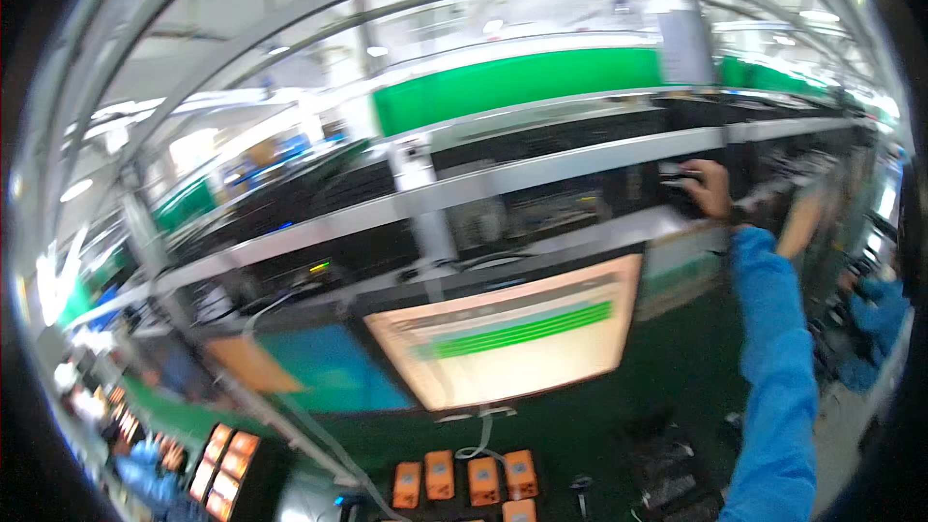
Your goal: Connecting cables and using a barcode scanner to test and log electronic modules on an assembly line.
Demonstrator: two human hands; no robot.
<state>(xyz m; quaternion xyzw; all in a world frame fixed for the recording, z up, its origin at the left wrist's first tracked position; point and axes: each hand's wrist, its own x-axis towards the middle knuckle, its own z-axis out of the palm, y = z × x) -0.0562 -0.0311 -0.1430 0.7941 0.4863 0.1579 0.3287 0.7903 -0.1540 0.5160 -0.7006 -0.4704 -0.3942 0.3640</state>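
Observation:
My right hand [710, 190] is raised at the far end of a long blue sleeve [778, 358], up at the shelf behind the monitors. Its fingers are curled at a small dark and silvery thing [677, 175], too blurred to name. Just left of the hand, dark equipment [556, 213] sits on the shelf under a pale metal rail [570, 166]. Below and to the left of the hand is a lit monitor [512, 338] showing a pale window with green rows. My left hand is outside the picture.
Several orange boxes [483, 480] stand at the bottom on the dark bench. A second monitor [329, 372] is at the left, with a white cable [324, 435] hanging past it. Co-workers in blue sleeves [875, 314] are at the right edge and lower left.

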